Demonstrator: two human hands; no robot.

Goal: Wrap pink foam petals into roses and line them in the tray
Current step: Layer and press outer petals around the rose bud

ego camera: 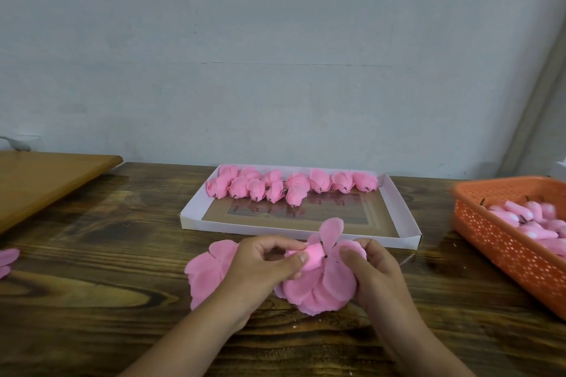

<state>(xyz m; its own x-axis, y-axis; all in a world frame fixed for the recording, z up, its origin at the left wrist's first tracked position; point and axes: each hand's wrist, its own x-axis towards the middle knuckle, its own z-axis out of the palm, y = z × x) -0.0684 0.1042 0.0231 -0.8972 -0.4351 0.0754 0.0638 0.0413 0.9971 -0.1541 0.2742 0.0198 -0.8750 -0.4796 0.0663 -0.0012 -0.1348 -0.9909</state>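
Plain grey-blue wall (pixel 275 40) behind, a bit scuffed (faint horizontal line across it). Dark wood-grain table (pixel 92 300) runs right up to it, with a lighter brown board (pixel 39 180) at the left.

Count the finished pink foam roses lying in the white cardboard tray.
About 12, all along the far side of the white cardboard tray: roughly five in front, seven behind. They overlap at the left, so some may be hidden.
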